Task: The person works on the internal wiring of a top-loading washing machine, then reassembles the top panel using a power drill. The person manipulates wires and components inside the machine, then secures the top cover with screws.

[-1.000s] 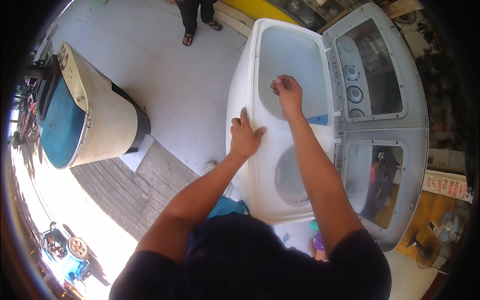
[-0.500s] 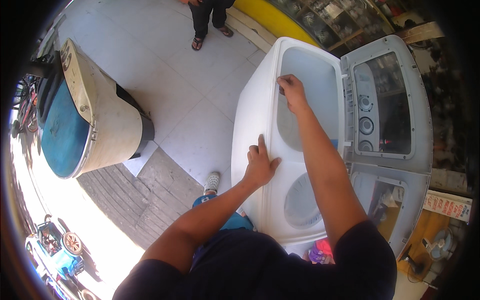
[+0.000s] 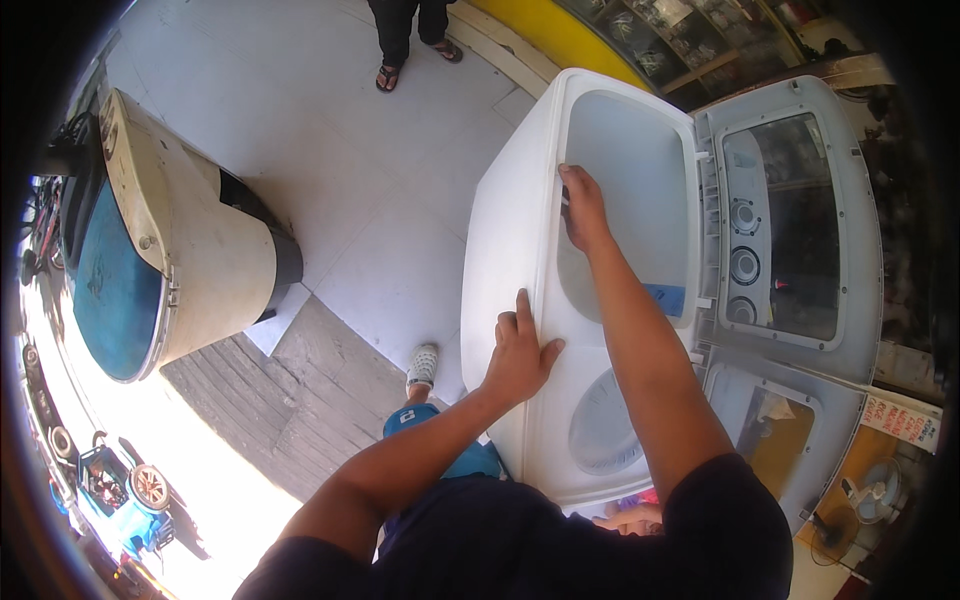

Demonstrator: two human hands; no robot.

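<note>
A white twin-tub washing machine [image 3: 500,240] stands in front of me to the right, both lids raised. My left hand [image 3: 520,350] rests on its edge beside the tubs, fingers apart and thumb out. Farther along, my right hand [image 3: 585,210] is closed at the inner rim of the larger wash tub [image 3: 635,140]. A small pale, shiny bit shows by its curled fingers, too small to name. The round spin opening [image 3: 603,420] lies nearer me, partly behind my right forearm. The wash-tub lid [image 3: 860,230] has a clear window showing control dials.
An older cream machine [image 3: 215,235] with a blue panel stands at left. Another person's feet in sandals [image 3: 387,78] are at the top. Someone's hand [image 3: 635,517] shows by the machine's near end. A fan [image 3: 875,492] and glass shelves [image 3: 670,40] are at right.
My right hand has slid slightly toward me along the tub rim. The left hand keeps its place on the edge. Another person's hand has come into sight beside the machine's near end.
</note>
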